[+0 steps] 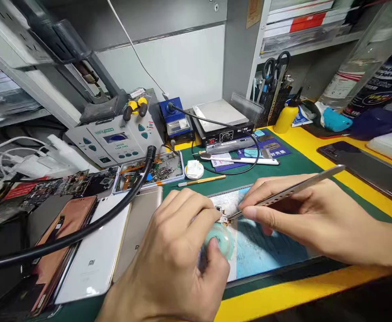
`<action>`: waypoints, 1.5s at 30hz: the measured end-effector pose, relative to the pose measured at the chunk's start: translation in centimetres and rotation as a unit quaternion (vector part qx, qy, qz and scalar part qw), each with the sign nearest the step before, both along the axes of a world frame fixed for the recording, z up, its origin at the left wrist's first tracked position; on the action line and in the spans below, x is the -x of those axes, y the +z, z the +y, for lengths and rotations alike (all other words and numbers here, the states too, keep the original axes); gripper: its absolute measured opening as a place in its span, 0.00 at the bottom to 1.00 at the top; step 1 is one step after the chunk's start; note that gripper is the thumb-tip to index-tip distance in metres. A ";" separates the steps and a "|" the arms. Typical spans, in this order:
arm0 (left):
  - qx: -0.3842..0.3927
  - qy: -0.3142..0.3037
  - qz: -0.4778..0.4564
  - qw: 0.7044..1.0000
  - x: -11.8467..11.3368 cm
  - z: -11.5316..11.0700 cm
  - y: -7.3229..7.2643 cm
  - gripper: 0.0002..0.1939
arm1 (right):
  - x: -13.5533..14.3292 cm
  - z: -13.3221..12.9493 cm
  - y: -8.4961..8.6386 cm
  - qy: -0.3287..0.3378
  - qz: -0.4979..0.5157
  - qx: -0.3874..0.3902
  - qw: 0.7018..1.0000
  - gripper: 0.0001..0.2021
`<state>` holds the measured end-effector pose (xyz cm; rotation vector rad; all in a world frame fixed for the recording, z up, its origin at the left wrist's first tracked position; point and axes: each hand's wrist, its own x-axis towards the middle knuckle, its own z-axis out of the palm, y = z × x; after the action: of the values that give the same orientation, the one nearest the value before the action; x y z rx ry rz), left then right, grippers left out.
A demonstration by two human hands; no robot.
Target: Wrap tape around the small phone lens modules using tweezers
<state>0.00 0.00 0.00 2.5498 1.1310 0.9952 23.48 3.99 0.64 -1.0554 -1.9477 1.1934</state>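
Observation:
My left hand [179,250] is closed around a round, translucent pale green disc [227,243], thumb in front and fingers curled over the back. At the disc's upper edge shows a small electronic part [223,218] with metal and copper-coloured bits, close to my left fingertips. My right hand [303,219] pinches a pair of metal tweezers [293,188] with a row of holes; their tips point left and reach the small part, though I cannot tell whether they grip it. Beneath both hands lies a flat rectangular sheet with a light blue and white surface [256,257].
Several phones, one a white phone [90,250], lie at the left under a thick black hose [115,210]. Behind are a parts tray [162,172], a gold-handled brush [206,180], a hot-air station [115,138] and a hot plate [221,116]. A dark phone [367,167] rests at right.

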 end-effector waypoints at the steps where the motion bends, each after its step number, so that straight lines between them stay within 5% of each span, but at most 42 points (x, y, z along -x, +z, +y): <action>1: 0.000 0.000 0.001 1.000 -0.1 0.0 0.0 0.13 | 0.1 0.1 0.1 0.010 0.006 -0.008 1.000 0.10; 18: 0.001 0.010 0.002 1.000 0.0 -0.2 0.0 0.13 | 0.5 0.1 0.4 0.041 0.016 -0.084 0.996 0.09; 45: -0.007 0.011 0.006 1.000 0.0 0.0 -0.1 0.12 | 0.2 0.1 -0.3 0.032 0.030 -0.058 0.997 0.05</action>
<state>-0.02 0.04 -0.08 2.5634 1.1604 0.9992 23.29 4.11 0.33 -0.8945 -1.9903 1.1189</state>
